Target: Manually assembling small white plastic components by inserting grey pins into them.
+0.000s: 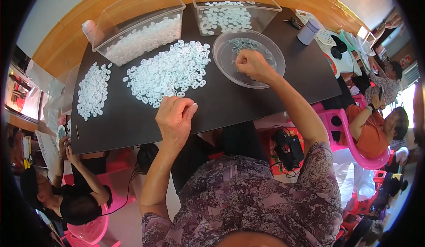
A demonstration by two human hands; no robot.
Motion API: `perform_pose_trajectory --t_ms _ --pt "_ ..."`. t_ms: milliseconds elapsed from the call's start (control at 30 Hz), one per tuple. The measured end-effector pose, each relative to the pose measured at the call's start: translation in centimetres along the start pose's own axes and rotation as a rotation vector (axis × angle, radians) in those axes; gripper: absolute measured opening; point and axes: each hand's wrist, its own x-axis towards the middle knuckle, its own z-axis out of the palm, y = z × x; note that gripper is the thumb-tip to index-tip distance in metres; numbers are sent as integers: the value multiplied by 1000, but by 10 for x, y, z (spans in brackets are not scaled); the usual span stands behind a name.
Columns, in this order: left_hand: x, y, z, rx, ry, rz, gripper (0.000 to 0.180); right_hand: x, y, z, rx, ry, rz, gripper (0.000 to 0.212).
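Observation:
My left hand [174, 118] is closed in a pinch above the table's near side, with a small white plastic piece [195, 105] barely showing at the fingertips. Just beyond it lies a wide heap of white oval plastic pieces [168, 72] with openings in them. Over a round clear tray [220, 65], my right hand [254, 65] is closed, fingertips pointing down. The tray holds small grey-green pieces [243, 44]. Whatever the right fingers may grip is hidden.
A smaller white heap [94, 89] sits at the table's left. Two clear bins [108, 38] [265, 14] with white pieces stand at the back. A lidded cup [308, 31] and white basket [325, 38] are at right. People sit on pink chairs [336, 127] at both sides.

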Motion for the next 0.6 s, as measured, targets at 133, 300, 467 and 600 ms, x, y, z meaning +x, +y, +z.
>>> perform_pose_trajectory --t_ms 133,300,467,600 --pt "-4 2 4 -74 -17 -69 11 0 5 4 -4 48 41 7" --pt "-13 7 10 -104 -32 -91 11 5 13 10 -145 188 -54 11" --pt "-18 15 24 -162 -29 -48 15 9 17 18 -348 183 -257 12" --pt "-25 13 31 -201 -80 -54 12 17 13 28 -352 210 -307 10"
